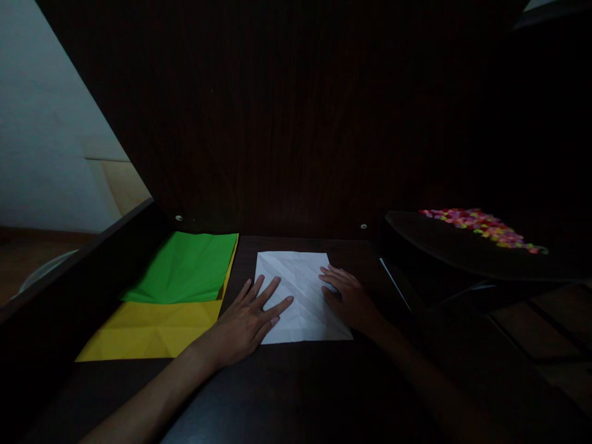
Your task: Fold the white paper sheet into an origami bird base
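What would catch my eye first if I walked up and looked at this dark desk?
The white creased sheet at the middle of the dark table stands out most, with the left hand and the right hand lying flat on it. To its left, a green sheet lies over a yellow sheet. At the right, bright small colourful pieces sit on a dark surface.

Bare desktop (pixel 296 382) in front; dark tray (pixel 444 246) blocking right.

Both forearms reached forward, the left hand (pixel 247 320) lying palm-down with fingers (pixel 272 295) spread, the right hand (pixel 349 299) flat beside it, fingers extended.
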Motion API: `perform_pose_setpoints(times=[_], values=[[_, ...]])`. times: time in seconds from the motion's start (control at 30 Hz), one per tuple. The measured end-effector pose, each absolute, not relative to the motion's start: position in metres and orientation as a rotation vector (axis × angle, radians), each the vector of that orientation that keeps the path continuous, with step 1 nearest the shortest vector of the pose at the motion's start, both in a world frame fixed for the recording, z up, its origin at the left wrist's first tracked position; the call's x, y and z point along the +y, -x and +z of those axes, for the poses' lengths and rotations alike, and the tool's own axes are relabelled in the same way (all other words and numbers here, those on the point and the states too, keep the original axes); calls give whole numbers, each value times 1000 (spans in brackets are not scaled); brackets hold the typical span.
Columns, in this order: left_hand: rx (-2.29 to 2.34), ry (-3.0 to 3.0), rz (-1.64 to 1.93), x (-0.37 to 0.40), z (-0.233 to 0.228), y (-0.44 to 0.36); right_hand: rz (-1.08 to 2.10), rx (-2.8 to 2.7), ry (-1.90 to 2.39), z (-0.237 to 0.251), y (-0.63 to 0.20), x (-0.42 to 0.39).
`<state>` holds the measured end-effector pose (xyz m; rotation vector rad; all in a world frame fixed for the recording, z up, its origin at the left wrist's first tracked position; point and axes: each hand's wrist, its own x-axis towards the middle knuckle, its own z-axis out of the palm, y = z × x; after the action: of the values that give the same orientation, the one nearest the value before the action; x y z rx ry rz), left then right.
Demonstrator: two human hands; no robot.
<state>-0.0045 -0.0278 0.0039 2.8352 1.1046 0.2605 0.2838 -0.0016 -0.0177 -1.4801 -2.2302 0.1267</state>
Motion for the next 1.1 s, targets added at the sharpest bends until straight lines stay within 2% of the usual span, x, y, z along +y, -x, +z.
perform_pose_setpoints(times=[0.9,1.1], values=[[1102,-2842,294,-27,4,6,100,-2328,1488,-18,-286,-1],[1209,-2813,557,-23,9,5,79,-2358,1489,-16,-285,-2]])
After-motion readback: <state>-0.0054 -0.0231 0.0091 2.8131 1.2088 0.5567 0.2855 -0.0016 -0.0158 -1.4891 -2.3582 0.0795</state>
